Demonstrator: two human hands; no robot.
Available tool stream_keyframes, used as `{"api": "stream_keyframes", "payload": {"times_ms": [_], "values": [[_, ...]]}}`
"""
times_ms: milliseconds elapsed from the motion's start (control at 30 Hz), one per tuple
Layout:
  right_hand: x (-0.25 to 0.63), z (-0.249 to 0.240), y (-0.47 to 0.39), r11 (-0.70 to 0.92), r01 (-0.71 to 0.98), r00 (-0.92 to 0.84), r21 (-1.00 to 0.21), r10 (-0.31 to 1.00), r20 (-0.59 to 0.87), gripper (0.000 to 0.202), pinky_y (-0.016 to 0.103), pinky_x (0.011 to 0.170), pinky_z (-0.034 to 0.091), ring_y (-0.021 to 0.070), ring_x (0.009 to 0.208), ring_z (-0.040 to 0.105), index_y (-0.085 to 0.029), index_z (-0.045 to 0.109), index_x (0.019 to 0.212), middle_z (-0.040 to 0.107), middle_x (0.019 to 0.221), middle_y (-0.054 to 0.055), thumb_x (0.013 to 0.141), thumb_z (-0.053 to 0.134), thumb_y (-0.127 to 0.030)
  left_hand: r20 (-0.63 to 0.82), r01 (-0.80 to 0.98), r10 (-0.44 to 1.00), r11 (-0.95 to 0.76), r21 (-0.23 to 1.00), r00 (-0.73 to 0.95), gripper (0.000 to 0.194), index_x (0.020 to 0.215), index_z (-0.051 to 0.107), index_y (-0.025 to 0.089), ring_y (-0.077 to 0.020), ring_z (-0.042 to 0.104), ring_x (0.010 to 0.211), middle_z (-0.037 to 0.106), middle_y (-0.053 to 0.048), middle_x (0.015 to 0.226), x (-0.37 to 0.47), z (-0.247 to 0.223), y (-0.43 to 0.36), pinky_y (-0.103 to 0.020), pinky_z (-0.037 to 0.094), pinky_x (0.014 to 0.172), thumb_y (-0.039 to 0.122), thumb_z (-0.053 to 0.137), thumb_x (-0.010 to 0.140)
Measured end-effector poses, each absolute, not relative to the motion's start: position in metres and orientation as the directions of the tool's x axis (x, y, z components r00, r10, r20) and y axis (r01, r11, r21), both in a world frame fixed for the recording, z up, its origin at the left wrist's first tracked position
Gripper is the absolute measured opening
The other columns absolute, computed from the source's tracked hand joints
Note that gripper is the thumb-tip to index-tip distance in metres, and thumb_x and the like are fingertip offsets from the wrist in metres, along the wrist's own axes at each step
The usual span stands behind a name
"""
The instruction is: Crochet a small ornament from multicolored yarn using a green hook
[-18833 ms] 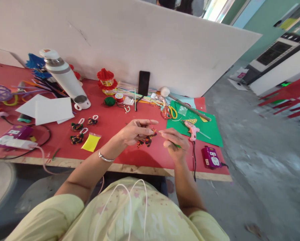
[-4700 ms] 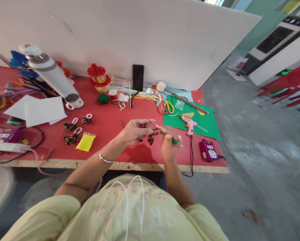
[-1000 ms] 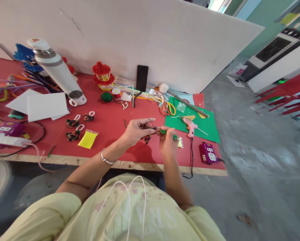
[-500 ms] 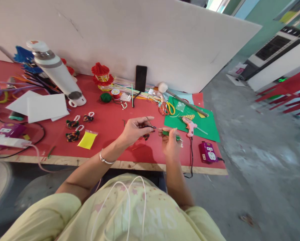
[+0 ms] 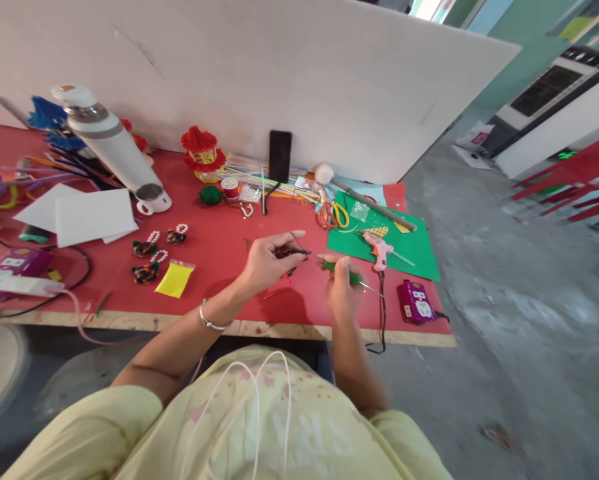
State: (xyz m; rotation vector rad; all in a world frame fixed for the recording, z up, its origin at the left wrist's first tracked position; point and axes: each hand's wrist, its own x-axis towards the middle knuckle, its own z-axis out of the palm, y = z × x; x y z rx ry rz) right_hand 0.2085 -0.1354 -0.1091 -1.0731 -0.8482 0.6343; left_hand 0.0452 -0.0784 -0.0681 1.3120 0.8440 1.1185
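Observation:
My left hand (image 5: 265, 262) pinches a small dark, multicoloured yarn piece (image 5: 292, 253) between thumb and fingers, above the red tabletop. Part of that piece is covered by the fingers. In my right hand (image 5: 342, 287) is a green-handled tool with a thin metal shaft (image 5: 354, 279); the shaft points right and slightly down, away from the left hand. A small gap separates the fingertips of the two hands. To the left lie several dark yarn pieces with white bead loops (image 5: 145, 273), beside a yellow packet (image 5: 175, 279).
A pink glue gun (image 5: 379, 248) rests on green sheets (image 5: 419, 257), its cord running down near my right hand. Orange-handled scissors (image 5: 338, 215), a phone (image 5: 280, 157), a green yarn ball (image 5: 210, 195), a white flask (image 5: 114, 143) and a purple power socket (image 5: 416, 302) stand around.
The green-handled tool has turned in my right hand, so its metal shaft now sticks out to the right. My left hand stays nearly in place with the yarn piece.

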Motion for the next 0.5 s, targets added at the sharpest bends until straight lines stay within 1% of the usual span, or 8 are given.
{"api": "stream_keyframes", "payload": {"times_ms": [100,233,367,500], "values": [[0.2087,-0.1069,-0.1380,0.394,0.054,0.503,-0.918,0.783,0.366,0.034,0.035,0.074,0.062,0.0213,0.082,0.078,-0.024,0.081,0.083,0.083,0.085,0.003,0.097,0.065,-0.051,0.166,-0.115,0.945,-0.139,0.984,0.283,0.045,0.115,0.080,0.010,-0.0152,0.068,0.072,0.076,-0.005,0.081,0.0461,-0.0693,-0.0785,-0.025,0.054,0.065,0.025,0.087,0.073],[0.2088,-0.1021,-0.1406,0.420,0.100,0.485,-0.902,0.771,0.413,0.035,0.035,0.074,0.062,0.0218,0.084,0.079,-0.024,0.080,0.082,0.083,0.086,0.003,0.099,0.063,-0.048,0.190,-0.119,0.948,-0.164,0.979,0.257,0.053,0.124,0.078,0.011,-0.0128,0.066,0.067,0.076,-0.003,0.080,0.0461,-0.0727,-0.0768,-0.023,0.053,0.062,0.026,0.086,0.074],[0.2081,-0.1028,-0.1385,0.415,0.071,0.510,-0.907,0.766,0.390,0.036,0.036,0.073,0.060,0.0223,0.083,0.078,-0.022,0.080,0.083,0.083,0.086,0.005,0.097,0.065,-0.052,0.187,-0.147,0.939,-0.150,0.978,0.287,0.056,0.126,0.076,0.009,-0.0133,0.067,0.067,0.076,-0.003,0.079,0.0473,-0.0758,-0.0767,-0.024,0.054,0.061,0.026,0.087,0.075],[0.2059,-0.1076,-0.1338,0.395,-0.047,0.536,-0.917,0.785,0.311,0.037,0.036,0.073,0.059,0.0214,0.080,0.077,-0.022,0.080,0.086,0.083,0.089,0.005,0.093,0.069,-0.056,0.157,-0.219,0.932,-0.087,0.972,0.328,0.067,0.136,0.071,0.010,-0.0148,0.071,0.070,0.078,-0.004,0.082,0.0485,-0.0779,-0.0767,-0.025,0.058,0.066,0.028,0.089,0.073]]}}
